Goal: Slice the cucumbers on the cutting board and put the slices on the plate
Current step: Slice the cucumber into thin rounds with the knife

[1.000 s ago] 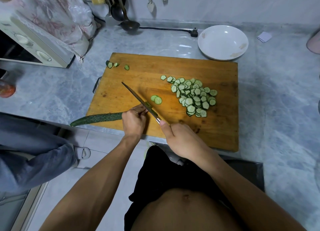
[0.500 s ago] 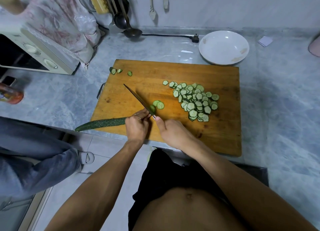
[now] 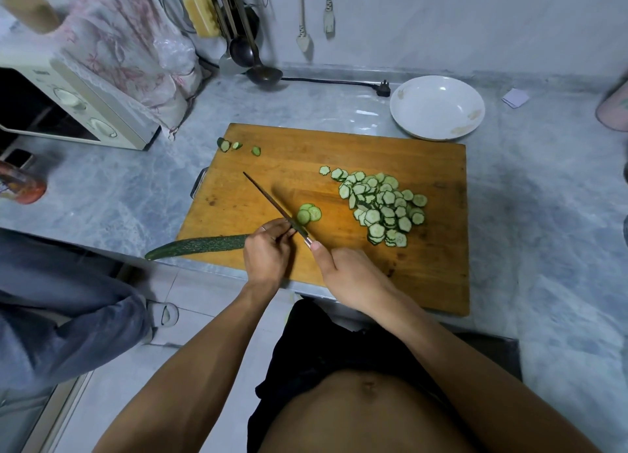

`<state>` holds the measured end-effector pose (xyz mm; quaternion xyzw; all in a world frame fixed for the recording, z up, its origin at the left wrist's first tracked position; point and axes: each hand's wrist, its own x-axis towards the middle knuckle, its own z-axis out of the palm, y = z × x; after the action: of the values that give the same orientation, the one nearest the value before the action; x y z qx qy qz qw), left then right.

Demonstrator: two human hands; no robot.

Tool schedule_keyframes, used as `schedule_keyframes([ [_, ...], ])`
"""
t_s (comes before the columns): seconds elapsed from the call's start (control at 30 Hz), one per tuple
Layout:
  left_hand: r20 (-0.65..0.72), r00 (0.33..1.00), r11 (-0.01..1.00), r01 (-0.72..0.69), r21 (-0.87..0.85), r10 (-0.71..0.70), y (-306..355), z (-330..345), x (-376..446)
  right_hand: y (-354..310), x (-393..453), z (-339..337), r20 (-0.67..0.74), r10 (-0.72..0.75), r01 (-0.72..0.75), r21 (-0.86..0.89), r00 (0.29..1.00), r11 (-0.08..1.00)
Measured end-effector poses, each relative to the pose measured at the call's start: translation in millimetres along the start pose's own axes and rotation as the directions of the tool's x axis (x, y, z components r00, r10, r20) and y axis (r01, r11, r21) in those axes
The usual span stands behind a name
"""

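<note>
A long dark green cucumber point(image 3: 200, 246) lies across the near left corner of the wooden cutting board point(image 3: 435, 269), its tail sticking out past the counter edge. My left hand point(image 3: 266, 255) grips its cut end. My right hand point(image 3: 350, 277) holds the knife point(image 3: 275, 207) by the handle, blade pointing away to the left and set against the left fingers. Three fresh slices point(image 3: 308, 213) lie just right of the blade. A heap of several slices point(image 3: 382, 205) covers the board's middle. The white plate point(image 3: 437, 107) stands empty behind the board's far right corner.
Three cucumber end pieces point(image 3: 238, 145) lie at the board's far left corner. A microwave point(image 3: 71, 109) under a cloth stands at the left, ladles point(image 3: 251, 54) and a plug cable point(image 3: 339, 82) at the wall. Another person's leg point(image 3: 61, 299) is at the lower left.
The camera view has shifted, so the board sits lower in frame. Both hands stay at the cucumber's cut end with the knife; my right hand has drawn closer to the left.
</note>
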<state>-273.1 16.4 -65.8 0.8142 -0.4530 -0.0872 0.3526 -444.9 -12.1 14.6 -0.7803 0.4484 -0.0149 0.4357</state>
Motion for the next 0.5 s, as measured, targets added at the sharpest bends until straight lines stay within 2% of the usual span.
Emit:
schedule_keyframes([
  [0.23,-0.027,1.000,0.998,-0.012,0.057,0.014,2.4,1.3,-1.2,-6.5,-11.2,4.8,-0.014,-0.033,0.033,-0.019,0.999,0.999],
  [0.5,-0.040,0.999,1.000,-0.015,-0.014,0.014,3.8,0.5,-1.5,-7.4,-9.0,9.1,-0.038,-0.031,0.031,-0.007,0.999,0.999],
])
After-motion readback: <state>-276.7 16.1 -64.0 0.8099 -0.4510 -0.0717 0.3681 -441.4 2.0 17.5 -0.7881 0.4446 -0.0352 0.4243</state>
